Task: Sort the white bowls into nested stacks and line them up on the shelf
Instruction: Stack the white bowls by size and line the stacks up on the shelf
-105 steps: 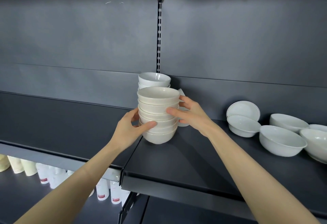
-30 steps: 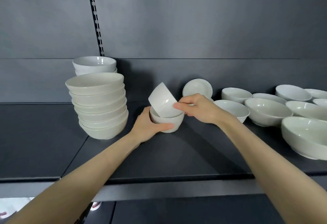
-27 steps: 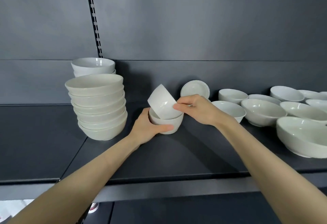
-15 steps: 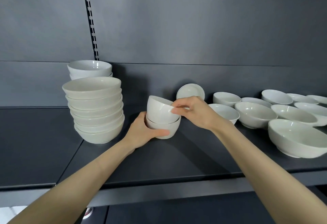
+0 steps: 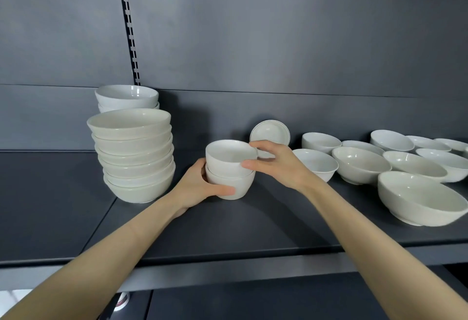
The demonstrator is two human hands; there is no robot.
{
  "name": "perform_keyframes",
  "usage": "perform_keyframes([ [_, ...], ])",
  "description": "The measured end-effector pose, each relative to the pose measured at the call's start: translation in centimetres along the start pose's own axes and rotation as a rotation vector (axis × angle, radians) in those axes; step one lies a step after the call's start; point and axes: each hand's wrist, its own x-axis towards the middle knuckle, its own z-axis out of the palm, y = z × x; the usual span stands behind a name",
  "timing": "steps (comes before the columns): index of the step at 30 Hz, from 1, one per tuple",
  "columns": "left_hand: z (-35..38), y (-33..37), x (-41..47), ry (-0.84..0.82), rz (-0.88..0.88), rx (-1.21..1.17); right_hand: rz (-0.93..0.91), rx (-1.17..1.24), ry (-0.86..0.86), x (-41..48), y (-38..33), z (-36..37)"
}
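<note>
Two small white bowls stand nested mid-shelf. The upper small bowl [image 5: 229, 156] sits upright inside the lower small bowl [image 5: 234, 184]. My left hand [image 5: 200, 188] grips the lower bowl from the left, thumb across its front. My right hand [image 5: 274, 162] holds the upper bowl's right rim between thumb and fingers. To the left stands a tall stack of cream bowls [image 5: 135, 157], with a shorter stack of white bowls [image 5: 126, 97] behind it.
Several loose white bowls [image 5: 361, 164] lie scattered on the right of the dark shelf [image 5: 253, 226]; a large bowl [image 5: 420, 198] sits near the front edge. One small bowl [image 5: 269, 132] leans on edge against the back panel. A slotted upright [image 5: 129, 23] runs up the wall.
The upper small bowl, tilted on its side a second ago, has been turned upright and settled into the lower bowl. My left hand has stayed on the lower bowl.
</note>
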Motion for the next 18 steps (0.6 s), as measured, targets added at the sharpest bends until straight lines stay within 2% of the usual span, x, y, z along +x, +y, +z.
perform_keyframes([
  [4, 0.3, 0.1, -0.5, 0.050, 0.018, -0.002, 0.086, 0.162, 0.020, -0.8, -0.4, 0.7],
  [9, 0.9, 2.7, -0.5, 0.099, 0.101, -0.004, 0.046, 0.277, 0.104, -1.5, -1.7, -1.2],
  [14, 3.6, 6.4, 1.0, 0.083, 0.169, -0.006, -0.015, 0.154, 0.164, -2.1, -3.3, -5.7],
  [18, 7.3, 8.4, 3.4, 0.051, 0.174, -0.015, -0.011, 0.149, 0.213, -2.6, -2.7, -10.1],
])
